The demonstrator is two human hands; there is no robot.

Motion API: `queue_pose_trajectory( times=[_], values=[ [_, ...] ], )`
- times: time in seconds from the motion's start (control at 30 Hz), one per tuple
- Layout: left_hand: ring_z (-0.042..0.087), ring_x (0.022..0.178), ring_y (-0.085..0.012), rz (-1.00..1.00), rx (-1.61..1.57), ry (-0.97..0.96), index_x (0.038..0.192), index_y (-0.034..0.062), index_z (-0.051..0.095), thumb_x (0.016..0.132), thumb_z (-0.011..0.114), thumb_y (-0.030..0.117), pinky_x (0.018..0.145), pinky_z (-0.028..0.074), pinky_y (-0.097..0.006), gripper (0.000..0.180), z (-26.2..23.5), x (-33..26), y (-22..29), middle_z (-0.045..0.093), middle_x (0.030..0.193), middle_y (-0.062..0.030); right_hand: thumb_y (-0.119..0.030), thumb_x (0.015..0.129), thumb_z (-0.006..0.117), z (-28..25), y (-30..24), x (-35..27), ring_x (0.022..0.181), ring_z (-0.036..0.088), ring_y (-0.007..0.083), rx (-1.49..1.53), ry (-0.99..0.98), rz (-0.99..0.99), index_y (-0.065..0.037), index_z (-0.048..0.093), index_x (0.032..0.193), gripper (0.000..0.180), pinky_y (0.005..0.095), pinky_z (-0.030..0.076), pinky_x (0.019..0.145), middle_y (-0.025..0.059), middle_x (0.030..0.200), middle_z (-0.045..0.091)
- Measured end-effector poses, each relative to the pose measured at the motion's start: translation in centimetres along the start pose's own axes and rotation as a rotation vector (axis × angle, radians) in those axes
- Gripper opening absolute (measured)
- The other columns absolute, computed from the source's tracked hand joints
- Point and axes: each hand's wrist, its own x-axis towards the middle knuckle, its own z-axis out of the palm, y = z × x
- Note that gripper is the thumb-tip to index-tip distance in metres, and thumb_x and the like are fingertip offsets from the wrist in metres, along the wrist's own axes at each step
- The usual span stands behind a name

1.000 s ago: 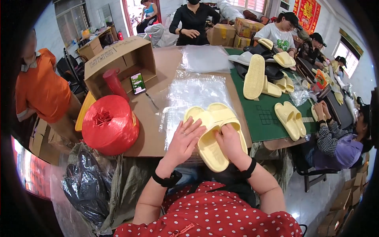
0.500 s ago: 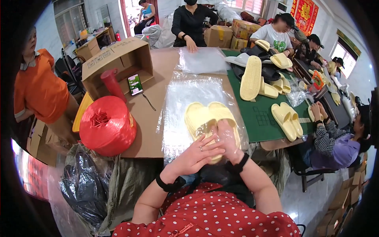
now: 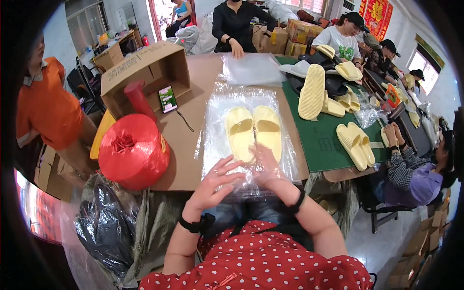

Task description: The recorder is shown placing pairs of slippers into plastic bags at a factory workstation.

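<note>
Slippers (image 3: 268,126) slid farther up the clear bag (image 3: 214,133) since half a second ago.
Pair lies flat, side by side, to the right of the red roll (image 3: 134,151). Right hand (image 3: 266,170), under the film, has fingertips at the heels; can't tell if it's gripping. Left hand (image 3: 211,182), nearer the roll, is released, fingers spread; contact with the bag unclear. Phone (image 3: 167,99) and box (image 3: 141,59) sit beyond the roll.

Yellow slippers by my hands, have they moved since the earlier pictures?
Yes, away from you. The yellow slippers overlapped the brown tabletop's near edge in the view earlier; now they show wholly inside it.
</note>
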Motion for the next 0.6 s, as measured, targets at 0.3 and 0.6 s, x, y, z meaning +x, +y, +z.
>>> queue_pose_trajectory(
  times=[0.3, 0.6],
  values=[
    [0.065, 0.083, -0.0193, -0.839, -0.211, 0.462, 0.105, -0.0021, 0.07, 0.097, 0.053, 0.045, 0.077, 0.05, -0.031, 0.05, -0.9, -1.9, -4.1, 0.07, 0.091, -0.0112, -0.026, 0.094, 0.067, -16.9, 1.8, -5.5, 0.065, 0.058, 0.0075, 0.702, -0.325, 0.512, -0.001, 0.069, 0.087, 0.026, 0.0225, 0.047, 0.06, 0.0013, 0.073, 0.065],
    [0.053, 0.056, -0.0073, -0.929, -0.348, 0.161, 0.082, 0.002, 0.069, 0.09, 0.069, 0.032, 0.052, 0.043, -0.023, 0.031, 1.8, 0.0, -4.5, 0.065, 0.071, -0.0017, -0.04, 0.086, 0.074, -13.0, 9.5, -1.2, 0.061, 0.055, 0.0102, 0.318, -0.277, 0.717, 0.001, 0.069, 0.082, 0.041, 0.0262, 0.045, 0.058, 0.0018, 0.072, 0.063]
  ],
)
